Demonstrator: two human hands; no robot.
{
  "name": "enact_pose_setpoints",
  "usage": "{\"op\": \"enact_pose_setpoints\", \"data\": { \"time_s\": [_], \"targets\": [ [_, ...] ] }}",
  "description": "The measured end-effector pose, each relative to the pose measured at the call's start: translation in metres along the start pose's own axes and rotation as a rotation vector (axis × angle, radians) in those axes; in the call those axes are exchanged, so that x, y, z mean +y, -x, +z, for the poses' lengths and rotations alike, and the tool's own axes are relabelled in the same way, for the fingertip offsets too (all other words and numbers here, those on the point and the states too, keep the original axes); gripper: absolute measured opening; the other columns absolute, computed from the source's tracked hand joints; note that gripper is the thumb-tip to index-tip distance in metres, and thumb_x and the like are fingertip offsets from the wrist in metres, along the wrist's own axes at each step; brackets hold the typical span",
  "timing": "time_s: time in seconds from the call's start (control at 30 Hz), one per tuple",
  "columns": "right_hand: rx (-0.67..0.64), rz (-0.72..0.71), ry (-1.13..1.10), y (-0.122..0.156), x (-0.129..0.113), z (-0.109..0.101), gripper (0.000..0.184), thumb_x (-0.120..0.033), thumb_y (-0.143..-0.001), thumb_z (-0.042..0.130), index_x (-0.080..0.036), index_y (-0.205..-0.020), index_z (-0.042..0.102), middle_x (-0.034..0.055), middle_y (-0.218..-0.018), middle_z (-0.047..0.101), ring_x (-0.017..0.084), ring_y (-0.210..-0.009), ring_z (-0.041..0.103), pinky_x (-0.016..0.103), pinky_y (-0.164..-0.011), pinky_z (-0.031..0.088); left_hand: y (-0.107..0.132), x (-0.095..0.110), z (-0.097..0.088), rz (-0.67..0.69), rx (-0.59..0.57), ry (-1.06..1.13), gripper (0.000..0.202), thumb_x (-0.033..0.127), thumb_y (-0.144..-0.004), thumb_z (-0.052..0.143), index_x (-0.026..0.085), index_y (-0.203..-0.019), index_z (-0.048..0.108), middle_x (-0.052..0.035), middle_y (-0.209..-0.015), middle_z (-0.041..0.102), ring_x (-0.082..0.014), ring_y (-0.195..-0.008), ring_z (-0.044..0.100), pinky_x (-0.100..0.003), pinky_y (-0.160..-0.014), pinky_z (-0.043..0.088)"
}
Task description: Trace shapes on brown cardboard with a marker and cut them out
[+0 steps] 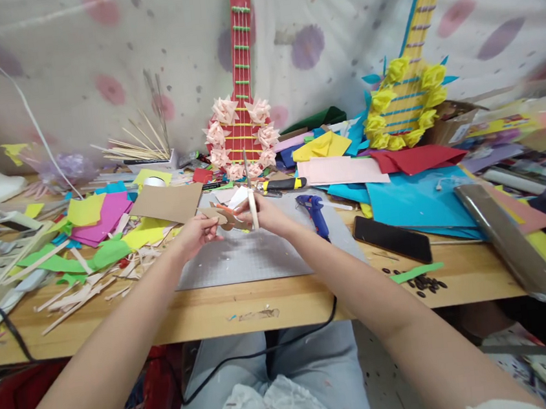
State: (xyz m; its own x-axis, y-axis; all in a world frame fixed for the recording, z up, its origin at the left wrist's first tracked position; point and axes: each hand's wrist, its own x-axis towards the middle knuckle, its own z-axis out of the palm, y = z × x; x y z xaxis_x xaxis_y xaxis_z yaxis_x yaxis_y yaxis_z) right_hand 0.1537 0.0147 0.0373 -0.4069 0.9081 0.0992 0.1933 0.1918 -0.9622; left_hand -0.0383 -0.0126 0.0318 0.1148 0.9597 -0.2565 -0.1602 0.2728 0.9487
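Note:
Over the grey cutting mat [240, 260], my left hand [198, 234] pinches a small piece of brown card [225, 217] between thumb and fingers. My right hand [270, 214], close beside it, is closed around scissors [252, 208]; their pale handle is seen edge-on and the narrow blade points up and away. The brown card lies between both hands, and its far side is partly hidden. Small white and orange scraps [238, 197] show just behind the fingers. A blue glue gun [313, 213] lies on the mat to the right of my right hand.
A red paper guitar [248, 126] with pink flowers and a yellow one [415, 72] lean at the back. Brown card [168, 202] and scraps [86, 286] lie left; blue sheets [419, 205], a phone [392, 239] and dark beads [425, 285] right. A black cable [250, 356] crosses my lap.

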Motion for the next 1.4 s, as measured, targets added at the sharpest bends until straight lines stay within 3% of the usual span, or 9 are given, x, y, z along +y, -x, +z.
{"op": "enact_pose_setpoints", "data": {
  "time_s": [0.17, 0.37, 0.5, 0.7, 0.83, 0.97, 1.03, 1.2, 1.4],
  "targets": [
    [0.074, 0.07, 0.144, -0.021, 0.013, 0.022, 0.029, -0.02, -0.056, 0.069, -0.016, -0.078, 0.051, -0.0009, -0.075, 0.059, 0.012, -0.067, 0.054, 0.026, -0.064, 0.045, 0.002, -0.005, 0.002, -0.012, -0.006, -0.04, 0.017, 0.018, -0.067, 0.063, 0.013, -0.057, 0.051, 0.0047, -0.043, 0.047, -0.0033, -0.034, 0.036, -0.029, -0.056, 0.053],
    [0.094, 0.105, 0.049, -0.022, 0.029, 0.024, 0.028, -0.019, -0.053, 0.068, -0.017, -0.076, 0.053, -0.0036, -0.065, 0.055, 0.011, -0.059, 0.052, 0.025, -0.058, 0.044, -0.004, -0.011, -0.001, 0.088, 0.183, 0.015, 0.019, 0.017, -0.068, 0.062, 0.014, -0.057, 0.048, 0.0031, -0.044, 0.051, -0.005, -0.035, 0.043, -0.026, -0.055, 0.052],
    [0.102, 0.17, -0.014, -0.019, 0.041, 0.014, 0.032, -0.016, -0.048, 0.069, -0.017, -0.076, 0.052, -0.0034, -0.065, 0.056, 0.011, -0.057, 0.051, 0.025, -0.055, 0.042, -0.008, 0.0, -0.02, 0.213, 0.372, 0.196, 0.022, 0.016, -0.074, 0.059, 0.014, -0.058, 0.044, 0.0055, -0.045, 0.048, -0.0034, -0.036, 0.042, -0.027, -0.061, 0.054],
    [0.162, 0.165, -0.13, -0.011, 0.054, 0.0, 0.033, -0.021, -0.048, 0.071, -0.017, -0.069, 0.046, -0.0041, -0.062, 0.053, 0.01, -0.056, 0.048, 0.025, -0.055, 0.039, -0.006, 0.013, -0.049, 0.257, 0.535, 0.111, 0.023, 0.025, -0.075, 0.06, 0.014, -0.059, 0.047, 0.0058, -0.045, 0.045, -0.0043, -0.038, 0.041, -0.024, -0.054, 0.053],
    [0.204, 0.157, -0.264, -0.003, 0.054, -0.007, 0.035, -0.028, -0.049, 0.07, -0.018, -0.07, 0.045, -0.006, -0.06, 0.047, 0.008, -0.053, 0.043, 0.023, -0.051, 0.034, 0.0, 0.013, -0.074, 0.14, 0.586, -0.189, 0.024, 0.027, -0.074, 0.058, 0.015, -0.056, 0.048, 0.0048, -0.045, 0.045, -0.0058, -0.038, 0.04, -0.026, -0.053, 0.051],
    [0.21, 0.119, -0.368, 0.003, 0.049, -0.007, 0.038, -0.032, -0.048, 0.071, -0.017, -0.071, 0.045, -0.0048, -0.065, 0.049, 0.008, -0.055, 0.043, 0.023, -0.051, 0.032, 0.01, 0.017, -0.101, -0.14, 0.654, -0.964, 0.035, 0.036, -0.067, 0.064, 0.017, -0.046, 0.043, 0.0008, -0.04, 0.041, -0.0176, -0.049, 0.051, -0.032, -0.055, 0.045],
    [0.21, 0.108, -0.405, 0.003, 0.048, -0.004, 0.039, -0.031, -0.047, 0.072, -0.017, -0.071, 0.046, -0.0047, -0.066, 0.049, 0.008, -0.056, 0.043, 0.023, -0.051, 0.032, 0.014, 0.019, -0.102, -0.121, 0.744, -1.283, 0.033, 0.041, -0.064, 0.064, 0.018, -0.049, 0.045, -0.0021, -0.044, 0.045, -0.0255, -0.063, 0.056, -0.035, -0.061, 0.043],
    [0.21, 0.105, -0.504, 0.003, 0.047, 0.0, 0.039, -0.028, -0.045, 0.074, -0.017, -0.072, 0.048, -0.0058, -0.064, 0.048, 0.006, -0.053, 0.043, 0.022, -0.049, 0.031, 0.007, 0.012, -0.044, 0.179, 0.74, -1.156, 0.03, 0.048, -0.073, 0.052, 0.019, -0.066, 0.055, -0.0068, -0.066, 0.062, -0.0249, -0.071, 0.06, -0.033, -0.064, 0.043],
    [0.193, 0.066, -0.604, 0.007, 0.049, -0.005, 0.038, -0.028, -0.047, 0.074, -0.018, -0.072, 0.048, -0.0058, -0.063, 0.049, 0.007, -0.054, 0.045, 0.022, -0.052, 0.033, -0.014, -0.017, 0.047, 0.168, 0.145, -0.292, 0.039, 0.048, -0.059, 0.067, 0.015, -0.078, 0.06, -0.0063, -0.076, 0.067, -0.0181, -0.065, 0.063, -0.03, -0.062, 0.048]
  ]
}}
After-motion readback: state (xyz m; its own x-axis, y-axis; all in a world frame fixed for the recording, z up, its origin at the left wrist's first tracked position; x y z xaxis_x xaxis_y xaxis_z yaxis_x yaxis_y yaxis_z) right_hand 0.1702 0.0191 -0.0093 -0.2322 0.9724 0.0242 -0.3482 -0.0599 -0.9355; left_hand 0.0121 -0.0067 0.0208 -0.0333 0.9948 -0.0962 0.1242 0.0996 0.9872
